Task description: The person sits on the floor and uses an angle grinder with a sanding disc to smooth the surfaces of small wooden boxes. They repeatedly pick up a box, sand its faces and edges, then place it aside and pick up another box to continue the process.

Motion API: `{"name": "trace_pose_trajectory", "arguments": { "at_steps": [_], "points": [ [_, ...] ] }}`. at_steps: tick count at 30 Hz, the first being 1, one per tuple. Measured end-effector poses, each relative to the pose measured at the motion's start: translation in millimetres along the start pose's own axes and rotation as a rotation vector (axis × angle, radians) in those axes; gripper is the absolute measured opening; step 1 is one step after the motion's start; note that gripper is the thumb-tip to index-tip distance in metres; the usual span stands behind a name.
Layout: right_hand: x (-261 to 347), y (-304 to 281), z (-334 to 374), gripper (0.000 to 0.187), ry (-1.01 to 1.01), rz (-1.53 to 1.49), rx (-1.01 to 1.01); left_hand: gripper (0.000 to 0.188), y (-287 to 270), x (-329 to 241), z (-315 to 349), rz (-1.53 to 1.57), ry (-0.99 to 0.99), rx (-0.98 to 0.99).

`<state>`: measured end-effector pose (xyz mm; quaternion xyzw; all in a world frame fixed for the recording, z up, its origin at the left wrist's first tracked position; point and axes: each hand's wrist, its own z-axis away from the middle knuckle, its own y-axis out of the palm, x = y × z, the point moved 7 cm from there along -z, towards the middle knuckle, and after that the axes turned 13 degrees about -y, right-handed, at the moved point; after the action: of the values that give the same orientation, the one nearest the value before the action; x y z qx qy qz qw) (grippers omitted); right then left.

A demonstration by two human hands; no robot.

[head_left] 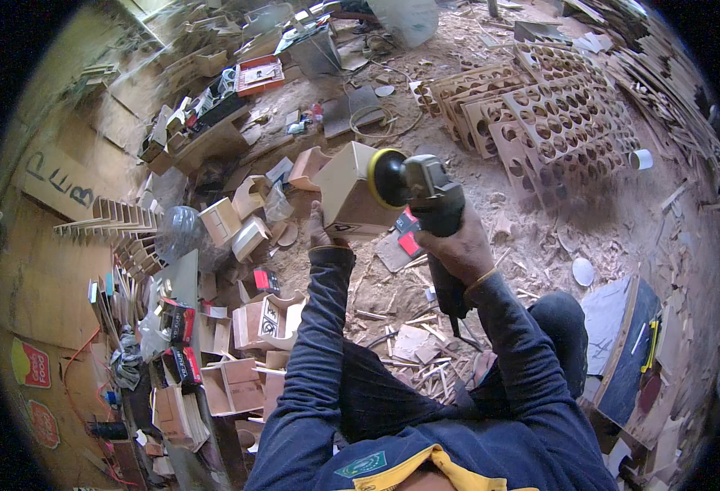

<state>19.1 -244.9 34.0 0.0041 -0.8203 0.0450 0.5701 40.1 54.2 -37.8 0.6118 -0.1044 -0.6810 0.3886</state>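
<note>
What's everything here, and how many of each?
wooden box: 1, tan, centre
angle grinder: 1, grey and black, centre
disc pad: 1, black and yellow, on the angle grinder
panels with round holes: several, brown, upper right
other wooden boxes: several, tan, left side
printed cartons: several, red and black, lower left
wood scraps: many, pale, lower centre
tray: 1, orange-red, upper left
piled boards: many, brown, far upper right
left hand: 1, bare, on the wooden box
right hand: 1, bare, on the angle grinder
</note>
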Motion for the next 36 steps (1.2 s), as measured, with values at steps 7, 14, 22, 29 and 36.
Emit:
{"name": "trace_pose_trajectory", "arguments": {
  "at_steps": [7,14,22,29,36],
  "points": [
    [5.7,1.9,-1.6,0.057,0.011,0.235,0.014,0.051,3.0,14.4,-4.6,0.047,-0.115,0.056],
    [-72.9,-37.5,9.3,0.060,0.101,0.294,-0.076,0.057,-9.8,-2.9,-19.3,0.112,-0.104,0.071],
    [-109.0,-55.9,8.5,0.040,0.274,0.202,-0.096,0.060,-50.1,-20.2,-28.7,0.247,-0.084,-0.192],
    [-142.1,-62.1,11.8,0.024,0.378,0.042,0.033,0.077,-164.9,-27.0,-121.3,0.359,-0.150,-0.268],
    [-104.0,-64.0,20.5,0.035,0.427,0.094,0.069,0.101,-248.8,-68.6,-224.8,0.506,-0.069,-0.201]
  ]
}}
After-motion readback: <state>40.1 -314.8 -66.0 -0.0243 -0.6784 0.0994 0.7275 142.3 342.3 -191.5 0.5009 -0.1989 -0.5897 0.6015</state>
